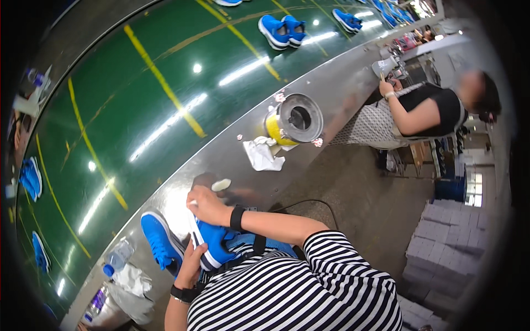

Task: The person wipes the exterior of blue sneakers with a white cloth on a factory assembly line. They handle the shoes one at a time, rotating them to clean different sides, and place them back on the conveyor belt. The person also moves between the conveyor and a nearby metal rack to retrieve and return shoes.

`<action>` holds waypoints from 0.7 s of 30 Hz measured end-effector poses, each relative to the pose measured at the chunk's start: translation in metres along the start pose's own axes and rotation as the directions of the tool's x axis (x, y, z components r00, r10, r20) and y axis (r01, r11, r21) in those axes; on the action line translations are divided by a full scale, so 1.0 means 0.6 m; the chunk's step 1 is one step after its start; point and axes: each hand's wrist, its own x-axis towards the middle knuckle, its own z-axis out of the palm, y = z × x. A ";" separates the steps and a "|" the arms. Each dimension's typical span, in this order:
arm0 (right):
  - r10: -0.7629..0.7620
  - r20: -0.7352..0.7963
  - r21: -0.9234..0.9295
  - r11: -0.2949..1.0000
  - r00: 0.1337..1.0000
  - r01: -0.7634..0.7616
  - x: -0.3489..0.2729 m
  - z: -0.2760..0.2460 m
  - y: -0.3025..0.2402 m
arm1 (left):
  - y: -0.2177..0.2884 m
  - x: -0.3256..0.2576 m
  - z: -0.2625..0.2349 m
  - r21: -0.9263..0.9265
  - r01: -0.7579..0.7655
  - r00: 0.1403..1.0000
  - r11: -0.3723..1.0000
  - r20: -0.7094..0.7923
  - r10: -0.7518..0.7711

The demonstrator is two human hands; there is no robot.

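A blue shoe [217, 247] with a white sole is held tilted in front of my striped shirt. My left hand [191, 263] grips it low down, thumb against the sole's edge. My right hand [210, 205] is closed at the shoe's far end, fingers bent over the sole's edge. A bit of white shows at those fingertips; whether it is the sole or a small white piece, I cannot tell. Left of my hands, a second blue shoe [160, 238] rests on the metal ledge. A small pale pad [221, 185] lies just beyond my right hand.
A metal ledge [337, 83] borders a green conveyor belt [160, 71] carrying several blue shoes [280, 31]. On the ledge stand a yellow-sided can [301, 118], crumpled white paper [264, 154] and a plastic bottle [118, 256]. A co-worker [414, 113] stands to the right, near stacked white boxes [444, 240].
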 end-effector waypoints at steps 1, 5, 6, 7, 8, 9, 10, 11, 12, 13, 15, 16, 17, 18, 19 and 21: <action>-0.046 0.004 -0.065 0.997 0.999 0.047 -0.013 0.002 0.004 | 0.000 0.001 0.004 0.008 -0.006 1.000 1.000 -0.005 0.006; -0.124 0.066 -0.082 0.988 0.990 0.129 -0.043 -0.015 -0.040 | 0.001 0.000 0.004 -0.032 -0.021 0.999 0.999 -0.029 0.020; -0.116 0.031 -0.077 0.990 0.993 0.118 -0.033 -0.006 -0.026 | 0.001 -0.006 0.003 -0.022 -0.014 0.999 1.000 -0.040 0.013; -0.109 0.003 -0.071 0.991 0.994 0.109 -0.021 0.000 -0.007 | 0.003 -0.005 0.007 -0.018 -0.008 0.999 1.000 -0.053 0.007; -0.091 -0.035 -0.022 0.996 0.995 0.090 -0.007 0.017 0.027 | 0.004 -0.005 0.006 -0.018 -0.024 0.999 1.000 -0.035 0.024; 0.028 0.003 -0.032 0.999 1.000 -0.027 0.009 0.012 0.042 | 0.007 -0.007 0.007 -0.035 -0.019 0.999 0.999 -0.037 0.017; 0.091 -0.003 -0.019 0.996 0.996 -0.091 0.020 -0.003 0.050 | 0.015 -0.010 0.008 -0.026 0.006 0.998 1.000 -0.057 -0.008; 0.017 0.040 -0.099 0.995 0.999 -0.013 0.029 -0.016 0.063 | 0.029 -0.018 0.014 -0.102 0.009 0.999 0.995 -0.031 -0.012; 0.082 -0.032 -0.031 0.996 0.996 -0.083 0.028 -0.023 0.072 | 0.045 -0.025 0.013 -0.086 0.012 1.000 0.996 -0.026 -0.014; 0.064 -0.084 -0.014 0.998 0.994 -0.066 0.031 -0.044 0.066 | 0.044 -0.024 -0.009 -0.008 -0.008 1.000 1.000 -0.005 0.008; 0.179 0.064 0.225 0.956 0.982 -0.189 0.039 -0.102 0.025 | 0.082 -0.050 -0.017 0.046 -0.011 0.997 0.999 0.075 0.007; 0.251 0.155 0.353 0.889 0.955 -0.291 0.040 -0.130 -0.011 | 0.105 -0.067 -0.020 0.065 0.023 0.995 0.998 0.092 -0.029; 0.231 0.188 0.344 0.895 0.955 -0.284 0.037 -0.148 -0.031 | 0.120 -0.082 -0.026 0.086 0.053 0.991 0.995 0.122 -0.063; 0.219 0.248 0.331 0.896 0.944 -0.295 0.030 -0.162 -0.046 | 0.119 -0.085 -0.040 0.129 0.044 0.982 0.991 0.176 -0.066; 0.207 0.304 0.319 0.897 0.930 -0.304 0.023 -0.169 -0.060 | 0.120 -0.092 -0.048 0.174 0.018 0.979 0.985 0.197 -0.053; 0.035 0.374 0.335 0.927 0.927 -0.170 0.005 -0.177 -0.073 | 0.113 -0.094 -0.059 0.179 0.118 0.962 0.977 0.225 -0.158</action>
